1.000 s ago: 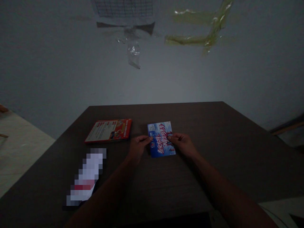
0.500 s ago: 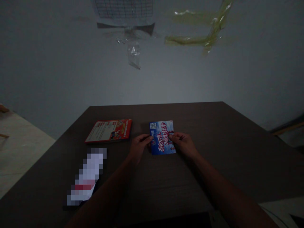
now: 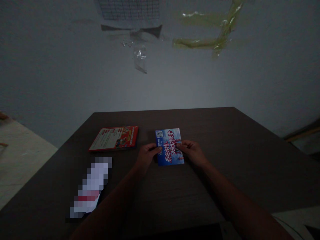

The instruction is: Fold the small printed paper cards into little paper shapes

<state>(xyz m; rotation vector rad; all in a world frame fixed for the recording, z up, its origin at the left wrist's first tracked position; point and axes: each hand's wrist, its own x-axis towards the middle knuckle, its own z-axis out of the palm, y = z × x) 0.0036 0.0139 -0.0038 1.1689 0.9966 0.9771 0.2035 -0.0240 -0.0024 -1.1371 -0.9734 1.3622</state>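
Note:
A blue printed leaflet [image 3: 170, 155] with white-and-red lettering and a QR code in its upper left corner is held between my two hands over the table. My left hand [image 3: 147, 154] pinches its left edge, thumb on top. On the opposite edge my right hand [image 3: 193, 150] grips it the same way, with the fingers underneath hidden. Left of my left hand lies a stack of red-and-cream printed leaflets [image 3: 115, 138]. Nearer to me, beside my left forearm, is a phone-shaped item [image 3: 91, 186] with a blurred-out surface.
The dark wooden table [image 3: 240, 160] ends at a grey wall [image 3: 165, 90]. Yellowish tape [image 3: 200, 43], a scrap of clear plastic [image 3: 140, 58] and a grid sheet [image 3: 130, 9] are stuck on the wall. A dark edge [image 3: 180, 232] shows at the bottom.
The blue leaflet has shifted and turned slightly in my hands, its top edge a little to the left and lower. Both hands keep their grip.

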